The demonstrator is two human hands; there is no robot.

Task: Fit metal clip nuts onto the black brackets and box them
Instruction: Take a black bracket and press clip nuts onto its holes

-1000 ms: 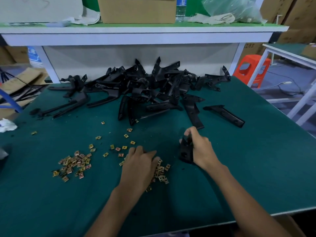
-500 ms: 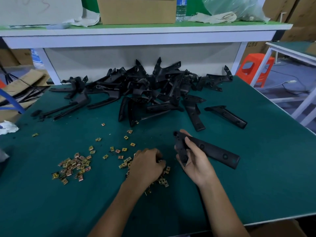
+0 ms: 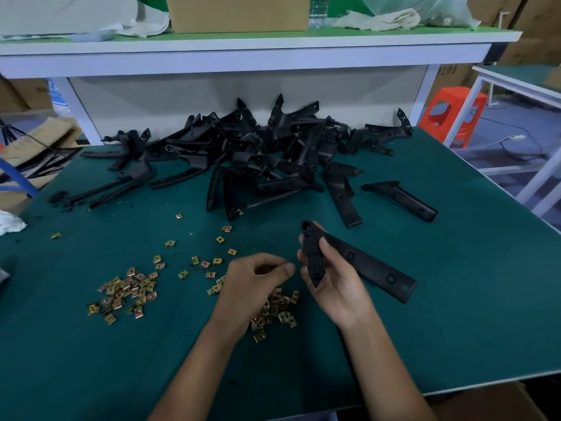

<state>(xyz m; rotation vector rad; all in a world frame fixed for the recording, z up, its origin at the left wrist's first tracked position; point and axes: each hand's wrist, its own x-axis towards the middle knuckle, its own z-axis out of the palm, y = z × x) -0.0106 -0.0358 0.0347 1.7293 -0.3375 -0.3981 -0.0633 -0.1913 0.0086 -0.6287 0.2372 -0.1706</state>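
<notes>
One matte black bracket [image 3: 368,267] in right hand [image 3: 337,288]; brassy clip nuts [image 3: 124,291] scattered.

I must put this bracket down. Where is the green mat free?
Free: the green mat right of the held bracket, below the lone bracket, and the near left corner. Crowded: the bracket pile at the back, clip nuts left and centre.

This looks like a factory assembly bench on a workshop floor. A green-matted worktable [image 3: 455,314] carries a heap of identical black brackets [image 3: 273,153] beyond the fingers [image 3: 324,250], with brass-coloured clip nuts [image 3: 127,290] strewn to their left. Past the heap, a white shelf [image 3: 243,56] holds a cardboard box [image 3: 236,13]. Further right of the fingers stand stacked cartons [image 3: 528,22] and an orange plastic stool [image 3: 449,113].
</notes>
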